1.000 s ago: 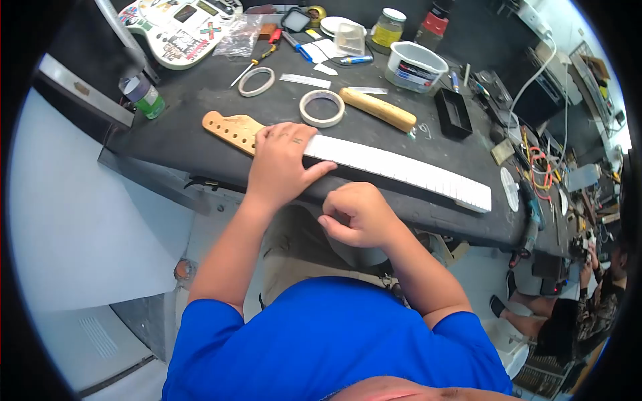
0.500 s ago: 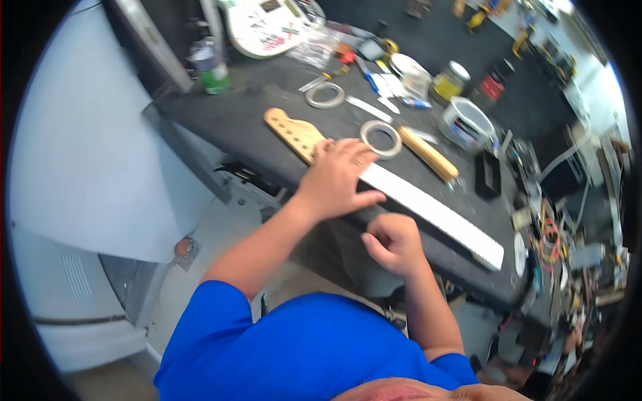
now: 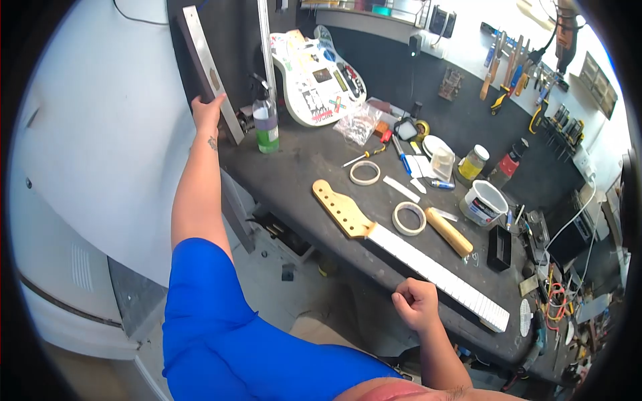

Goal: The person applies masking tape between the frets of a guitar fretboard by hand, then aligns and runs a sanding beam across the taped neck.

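At the far left, my left hand (image 3: 208, 113) is closed on the edge of a long metal bar (image 3: 212, 75) that stands tilted against the dark wall, its thumb across the front face. A guitar neck (image 3: 438, 269) lies along the bench's front edge. Its wooden headstock (image 3: 338, 207) has a row of tuner holes, and a white covering crossed by the frets runs along the fingerboard. Beside the neck's front side, my right hand (image 3: 416, 304) is curled into a loose fist with nothing visible in it.
A spray bottle (image 3: 266, 123) stands near the bar, next to a stickered guitar body (image 3: 317, 80). Behind the neck lie two tape rolls, one by the headstock (image 3: 365, 172), a wooden handle-like piece (image 3: 448, 232), a white tub (image 3: 483, 204) and a black box (image 3: 499, 247).
My left hand has left the guitar neck, reached up and left, and taken hold of the metal bar. My right hand stays curled by the neck. The view has swung left and up.
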The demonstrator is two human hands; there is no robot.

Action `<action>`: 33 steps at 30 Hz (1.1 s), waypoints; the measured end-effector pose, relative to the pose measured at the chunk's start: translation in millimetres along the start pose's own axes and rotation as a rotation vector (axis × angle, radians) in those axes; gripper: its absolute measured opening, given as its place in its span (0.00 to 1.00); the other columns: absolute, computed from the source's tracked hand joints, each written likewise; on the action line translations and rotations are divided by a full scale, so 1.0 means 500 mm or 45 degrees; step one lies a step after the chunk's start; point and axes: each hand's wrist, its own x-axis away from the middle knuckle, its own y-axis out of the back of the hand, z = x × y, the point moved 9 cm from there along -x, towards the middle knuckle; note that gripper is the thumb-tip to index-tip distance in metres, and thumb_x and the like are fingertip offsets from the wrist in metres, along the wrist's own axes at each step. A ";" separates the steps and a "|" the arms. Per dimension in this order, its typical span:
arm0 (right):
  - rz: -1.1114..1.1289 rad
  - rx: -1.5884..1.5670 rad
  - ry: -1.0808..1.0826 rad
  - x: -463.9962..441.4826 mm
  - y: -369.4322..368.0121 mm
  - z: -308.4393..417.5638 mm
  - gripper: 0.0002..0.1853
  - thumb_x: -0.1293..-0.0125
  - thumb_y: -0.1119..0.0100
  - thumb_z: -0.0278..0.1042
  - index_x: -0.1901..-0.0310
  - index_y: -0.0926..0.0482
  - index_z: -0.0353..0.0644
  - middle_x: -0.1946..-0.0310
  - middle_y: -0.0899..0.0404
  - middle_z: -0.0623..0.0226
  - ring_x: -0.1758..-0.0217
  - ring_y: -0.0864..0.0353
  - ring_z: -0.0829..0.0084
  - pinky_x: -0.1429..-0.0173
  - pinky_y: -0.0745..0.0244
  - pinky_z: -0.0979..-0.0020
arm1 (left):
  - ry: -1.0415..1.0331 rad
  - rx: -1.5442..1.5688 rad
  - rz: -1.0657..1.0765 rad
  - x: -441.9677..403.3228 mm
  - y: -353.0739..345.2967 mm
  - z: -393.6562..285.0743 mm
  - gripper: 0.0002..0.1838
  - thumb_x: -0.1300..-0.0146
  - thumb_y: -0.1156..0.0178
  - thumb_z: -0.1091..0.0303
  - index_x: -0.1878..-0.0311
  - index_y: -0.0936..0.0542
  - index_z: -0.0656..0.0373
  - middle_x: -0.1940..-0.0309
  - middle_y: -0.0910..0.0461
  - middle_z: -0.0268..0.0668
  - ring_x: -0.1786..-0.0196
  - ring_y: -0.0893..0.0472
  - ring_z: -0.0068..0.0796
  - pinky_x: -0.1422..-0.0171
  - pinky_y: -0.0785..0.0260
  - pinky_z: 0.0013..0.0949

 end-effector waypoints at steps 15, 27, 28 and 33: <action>-0.026 -0.084 -0.021 -0.003 -0.006 0.010 0.09 0.34 0.31 0.28 0.71 0.21 0.40 0.84 0.27 0.76 0.81 0.34 0.84 0.75 0.40 0.73 | 0.216 1.334 1.148 0.274 0.209 -0.243 0.22 0.24 0.34 0.56 0.38 0.22 0.61 0.54 0.16 0.43 0.54 0.10 0.43 0.46 0.17 0.50; 0.006 -0.042 -0.118 0.035 0.002 0.016 0.08 0.31 0.29 0.28 0.66 0.17 0.37 0.80 0.21 0.67 0.78 0.25 0.79 0.69 0.29 0.71 | 0.234 2.143 2.099 0.683 0.288 -0.467 0.23 0.20 0.38 0.56 0.37 0.28 0.65 0.57 0.17 0.49 0.61 0.09 0.49 0.50 0.13 0.53; -0.007 -0.099 -0.142 0.044 0.009 0.014 0.09 0.30 0.28 0.29 0.67 0.17 0.37 0.79 0.23 0.71 0.77 0.28 0.82 0.69 0.32 0.72 | 0.233 2.153 2.138 0.694 0.286 -0.485 0.22 0.21 0.37 0.57 0.37 0.29 0.65 0.57 0.18 0.47 0.62 0.09 0.48 0.50 0.14 0.53; -0.101 -0.504 -0.300 0.124 0.049 -0.025 0.11 0.27 0.27 0.35 0.64 0.17 0.40 0.75 0.24 0.80 0.72 0.31 0.87 0.68 0.37 0.76 | 0.332 1.654 1.867 0.776 0.248 -0.486 0.26 0.25 0.31 0.58 0.34 0.26 0.64 0.56 0.15 0.51 0.60 0.09 0.48 0.50 0.13 0.49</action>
